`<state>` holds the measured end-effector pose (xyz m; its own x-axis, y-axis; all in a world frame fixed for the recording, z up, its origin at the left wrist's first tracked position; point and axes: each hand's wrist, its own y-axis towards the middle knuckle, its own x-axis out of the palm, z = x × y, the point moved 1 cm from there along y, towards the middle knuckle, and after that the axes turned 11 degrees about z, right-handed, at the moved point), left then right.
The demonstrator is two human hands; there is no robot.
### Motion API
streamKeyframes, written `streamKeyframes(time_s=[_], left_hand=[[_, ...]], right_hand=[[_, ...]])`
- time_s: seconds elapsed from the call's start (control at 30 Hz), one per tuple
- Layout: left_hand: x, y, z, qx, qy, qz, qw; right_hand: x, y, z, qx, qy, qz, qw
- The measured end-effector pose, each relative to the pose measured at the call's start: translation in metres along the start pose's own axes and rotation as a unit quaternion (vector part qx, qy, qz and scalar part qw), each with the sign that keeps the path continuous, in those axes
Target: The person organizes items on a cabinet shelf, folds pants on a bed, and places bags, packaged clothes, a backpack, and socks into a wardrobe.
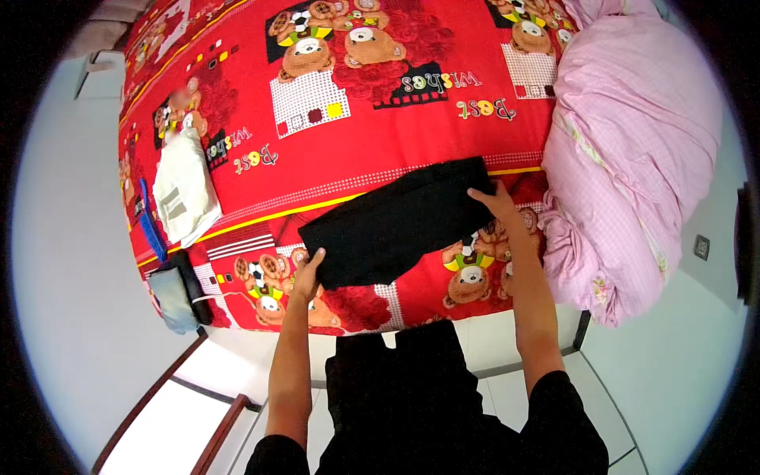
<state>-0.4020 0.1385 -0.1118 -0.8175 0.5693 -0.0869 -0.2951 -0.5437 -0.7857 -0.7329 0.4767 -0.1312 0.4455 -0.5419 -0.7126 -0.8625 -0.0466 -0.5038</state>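
A pair of black pants (pixel 400 226), folded lengthwise, lies slantwise across the red bedspread near the bed's front edge. My left hand (pixel 307 277) grips the lower left end, thumb on top and the fingers mostly hidden by the cloth. At the upper right end, my right hand (pixel 495 203) pinches the other edge, its thumb resting on the fabric. The pants look fairly flat, with a slight point along the lower edge.
A bunched pink checked quilt (pixel 633 150) fills the bed's right side. On the left lie a folded white garment (pixel 185 190), a blue item (pixel 150 226), a black folded item (pixel 190 285) and a grey-blue folded cloth (pixel 170 299). The patterned red bedspread (pixel 332 162) lies beneath.
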Motion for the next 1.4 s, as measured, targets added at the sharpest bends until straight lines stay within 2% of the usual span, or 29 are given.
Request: streamKeyframes(time_s=[0.03, 0.07, 0.1, 0.17, 0.2, 0.27, 0.3, 0.37, 0.4, 0.47, 0.5, 0.57, 0.63, 0.77, 0.8, 0.83, 0.87, 0.93, 1.03, 1.1, 1.13, 1.17, 1.2, 1.27, 1.3, 1.33, 1.37, 1.4], left_hand=[[0.000, -0.003, 0.000, -0.024, -0.011, -0.019, 0.999], [0.001, -0.004, 0.000, -0.010, -0.003, -0.017, 1.000], [0.001, -0.006, 0.002, -0.007, -0.005, -0.018, 1.000], [0.006, -0.023, 0.016, -0.024, 0.005, 0.030, 0.999], [0.007, -0.030, 0.022, -0.022, 0.003, 0.030, 0.999], [0.005, -0.039, 0.025, 0.043, 0.011, 0.010, 0.999], [0.005, -0.040, 0.022, 0.045, 0.006, 0.012, 0.999], [-0.002, -0.038, 0.005, 0.068, 0.038, 0.021, 0.997], [0.003, -0.044, 0.004, 0.071, 0.033, 0.023, 0.997], [0.005, -0.042, -0.008, 0.081, 0.012, 0.039, 0.996], [0.007, -0.042, -0.012, 0.091, -0.004, 0.051, 0.995], [0.015, -0.053, -0.003, 0.091, -0.021, 0.053, 0.994], [0.017, -0.056, 0.002, 0.128, -0.004, 0.037, 0.991], [0.017, -0.057, 0.002, 0.097, 0.021, 0.066, 0.993], [-0.001, -0.016, -0.042, 0.093, -0.029, 0.036, 0.995], [-0.006, -0.014, -0.047, 0.065, -0.011, 0.044, 0.997], [-0.009, -0.016, -0.047, 0.065, -0.016, 0.047, 0.997], [-0.014, -0.031, -0.040, 0.021, -0.140, -0.012, 0.990], [-0.021, -0.051, -0.033, -0.040, -0.321, -0.100, 0.941], [-0.026, -0.044, -0.048, 0.080, -0.112, -0.024, 0.990], [-0.029, -0.041, -0.049, 0.097, -0.045, -0.007, 0.994], [-0.026, -0.049, -0.039, 0.095, -0.023, 0.011, 0.995], [-0.024, -0.053, -0.026, 0.102, -0.026, 0.003, 0.994], [-0.019, -0.054, -0.006, 0.107, -0.035, -0.001, 0.994], [-0.014, -0.052, 0.004, 0.095, 0.033, 0.015, 0.995], [-0.010, -0.051, 0.010, 0.082, 0.102, 0.031, 0.991], [-0.005, -0.052, 0.015, 0.081, 0.096, 0.036, 0.991], [-0.001, -0.052, 0.020, 0.101, 0.110, 0.032, 0.988]], right_hand=[[-0.003, 0.000, -0.002, 0.016, 0.076, -0.048, 0.996], [-0.006, -0.001, -0.005, 0.031, 0.151, -0.095, 0.984], [-0.010, -0.001, -0.007, 0.028, 0.151, -0.093, 0.984], [-0.013, 0.003, 0.002, 0.113, 0.110, -0.221, 0.962], [-0.015, 0.004, 0.008, 0.110, 0.109, -0.220, 0.963], [-0.022, -0.004, 0.006, 0.069, 0.149, -0.233, 0.958], [-0.025, -0.009, 0.007, 0.065, 0.146, -0.233, 0.959], [-0.051, -0.055, -0.038, -0.066, 0.086, -0.140, 0.984], [-0.053, -0.076, -0.054, -0.071, 0.082, -0.143, 0.984], [-0.051, -0.118, -0.088, -0.163, -0.032, 0.011, 0.986], [-0.046, -0.138, -0.105, -0.166, -0.032, 0.010, 0.985], [-0.030, -0.175, -0.140, -0.188, -0.114, 0.074, 0.973], [-0.009, -0.206, -0.167, -0.214, -0.102, 0.043, 0.971], [0.058, -0.266, -0.194, -0.317, -0.165, 0.037, 0.933], [0.079, -0.277, -0.191, -0.327, -0.161, 0.010, 0.931], [0.103, -0.286, -0.184, -0.336, -0.157, -0.016, 0.929], [0.129, -0.290, -0.170, -0.342, -0.095, -0.016, 0.935], [0.152, -0.291, -0.162, -0.363, -0.031, -0.028, 0.931], [0.158, -0.289, -0.161, -0.393, 0.016, -0.047, 0.918], [0.137, -0.287, -0.168, -0.430, 0.035, -0.072, 0.899], [0.134, -0.281, -0.163, -0.440, 0.056, -0.103, 0.890], [0.130, -0.273, -0.158, -0.450, 0.078, -0.132, 0.880], [0.126, -0.263, -0.152, -0.419, 0.108, -0.174, 0.885], [0.106, -0.248, -0.152, -0.474, 0.073, -0.143, 0.866], [0.099, -0.239, -0.151, -0.510, 0.042, -0.123, 0.850], [0.095, -0.229, -0.147, -0.480, 0.048, -0.044, 0.875], [0.092, -0.221, -0.149, -0.448, 0.055, 0.036, 0.892], [0.092, -0.213, -0.151, -0.377, 0.109, 0.062, 0.918]])
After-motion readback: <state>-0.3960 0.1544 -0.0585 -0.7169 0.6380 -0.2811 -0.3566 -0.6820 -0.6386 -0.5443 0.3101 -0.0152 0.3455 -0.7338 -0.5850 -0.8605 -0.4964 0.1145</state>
